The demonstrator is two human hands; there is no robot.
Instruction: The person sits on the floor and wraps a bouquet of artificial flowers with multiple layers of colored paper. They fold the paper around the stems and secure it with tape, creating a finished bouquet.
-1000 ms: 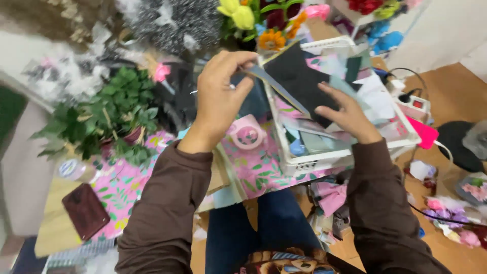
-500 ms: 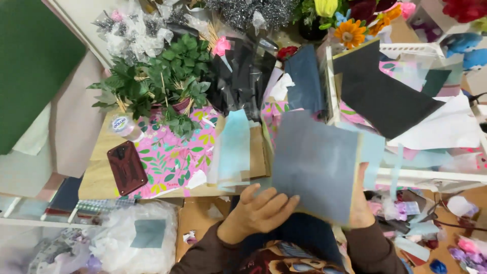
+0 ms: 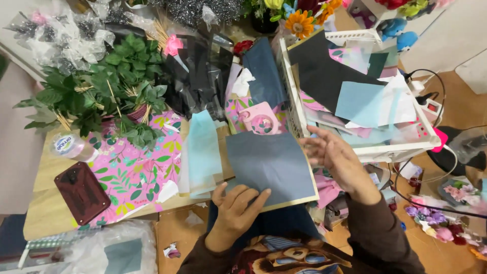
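1. Left hand [image 3: 236,205] lies flat, fingers spread, pressing the near edge of the slate-blue square paper sheet [image 3: 271,167]; no grip.
2. Right hand [image 3: 337,157] is open, fingers loose, at the sheet's right edge, holding nothing.
3. Sheet rests on the wooden counter [image 3: 48,213] edge, beside the white plastic basket [image 3: 393,149] of paper scraps.
4. Step, judged: laying the sheet out flat. Next needs both hands on the edges.

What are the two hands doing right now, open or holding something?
Left hand: fingers flat on the lower edge of the grey-blue sheet, pinning it rather than gripping.
Right hand: open, fingers spread, at the sheet's right edge, holding nothing.
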